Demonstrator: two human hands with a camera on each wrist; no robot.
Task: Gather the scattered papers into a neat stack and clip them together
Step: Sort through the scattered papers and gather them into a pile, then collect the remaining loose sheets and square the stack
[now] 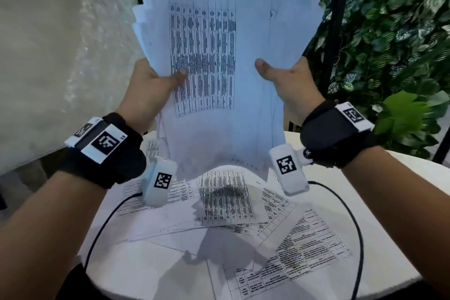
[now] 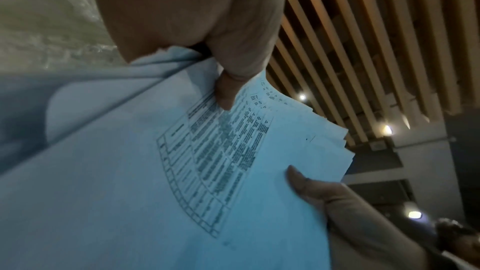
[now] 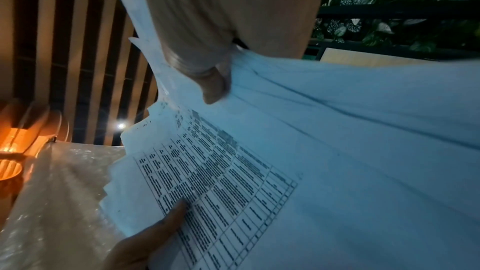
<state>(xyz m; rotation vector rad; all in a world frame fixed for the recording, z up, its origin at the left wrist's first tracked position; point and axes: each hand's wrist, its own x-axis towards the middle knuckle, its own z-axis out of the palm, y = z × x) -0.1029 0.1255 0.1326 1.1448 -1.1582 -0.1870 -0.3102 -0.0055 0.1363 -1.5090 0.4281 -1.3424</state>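
Note:
Both hands hold a thick bundle of printed sheets [image 1: 219, 56] upright above the table, its edges fanned and uneven. My left hand [image 1: 155, 80] grips the bundle's left side, thumb on the printed table. My right hand [image 1: 285, 78] grips the right side, thumb laid across the front sheet. The left wrist view shows the bundle [image 2: 182, 171] with the left thumb [image 2: 226, 91] on it. In the right wrist view the bundle [image 3: 311, 151] shows under the right thumb [image 3: 215, 85]. More printed sheets [image 1: 226, 202] lie scattered on the round white table [image 1: 136, 270]. No clip is visible.
A leafy green plant wall [image 1: 394, 31] with a black frame post [image 1: 338, 19] stands at the right behind the table. A pale textured wall [image 1: 60, 56] fills the left. Black cables [image 1: 355, 226] run from the wrist cameras across the table.

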